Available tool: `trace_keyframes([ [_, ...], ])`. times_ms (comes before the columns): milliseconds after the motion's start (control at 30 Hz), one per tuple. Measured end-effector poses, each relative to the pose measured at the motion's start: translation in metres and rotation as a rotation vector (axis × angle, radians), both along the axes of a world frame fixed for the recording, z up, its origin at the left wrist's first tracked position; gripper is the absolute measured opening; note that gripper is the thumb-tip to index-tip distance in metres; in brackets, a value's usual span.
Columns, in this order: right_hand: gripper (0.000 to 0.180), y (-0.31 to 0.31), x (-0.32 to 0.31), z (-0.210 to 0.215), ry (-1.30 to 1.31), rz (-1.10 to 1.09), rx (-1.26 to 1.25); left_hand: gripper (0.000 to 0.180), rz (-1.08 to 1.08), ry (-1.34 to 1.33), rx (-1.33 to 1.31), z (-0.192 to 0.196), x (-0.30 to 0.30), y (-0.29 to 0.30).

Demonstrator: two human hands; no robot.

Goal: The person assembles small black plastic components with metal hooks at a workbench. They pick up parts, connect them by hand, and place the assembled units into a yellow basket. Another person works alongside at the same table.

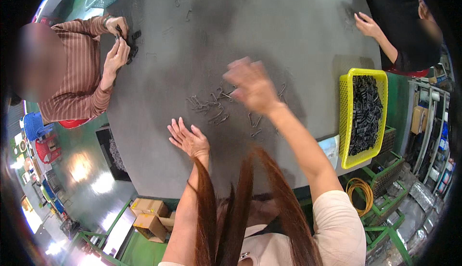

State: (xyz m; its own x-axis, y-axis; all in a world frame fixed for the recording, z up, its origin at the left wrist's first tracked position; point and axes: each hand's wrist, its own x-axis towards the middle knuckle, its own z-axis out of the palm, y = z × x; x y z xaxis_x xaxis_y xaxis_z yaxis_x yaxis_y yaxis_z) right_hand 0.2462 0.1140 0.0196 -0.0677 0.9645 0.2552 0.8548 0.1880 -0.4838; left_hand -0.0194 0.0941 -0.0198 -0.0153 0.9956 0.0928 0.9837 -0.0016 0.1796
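Note:
My left hand (188,138) lies flat on the grey table (269,30), fingers spread, holding nothing. My right hand (250,84) is raised above the table and blurred by motion, so I cannot make out whether it holds anything. Beneath and around it lie several small bent wire clips (211,105), scattered loosely near the table's middle. More clips (255,121) lie to the right of my left hand. Long reddish hair hangs down in front of my chest.
A yellow basket (345,121) of dark small parts stands at the table's right edge. A person in a striped top (77,73) handles dark parts at the left. Another person in black (404,25) works at the far right. Cardboard boxes (151,218) sit on the floor.

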Motion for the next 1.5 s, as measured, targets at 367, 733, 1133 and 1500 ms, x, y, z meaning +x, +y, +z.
trace_keyframes([
  [367,0.054,-0.048,-0.052,-0.033,0.073,-0.261,-0.092,0.048,-0.048,-0.002,0.022,-0.011,0.004,0.002],
  [733,0.058,-0.187,-0.017,-0.037,-0.020,-1.162,-0.112,0.050,-0.016,-0.003,0.011,-0.002,0.004,-0.001],
  [1133,0.057,-0.028,-0.114,-0.023,0.309,-0.553,0.034,0.048,-0.013,0.013,0.010,-0.010,0.004,0.000],
  [1500,0.056,0.015,0.041,-0.051,-0.061,-0.725,0.005,0.052,0.003,0.026,-0.023,-0.001,0.005,0.005],
])
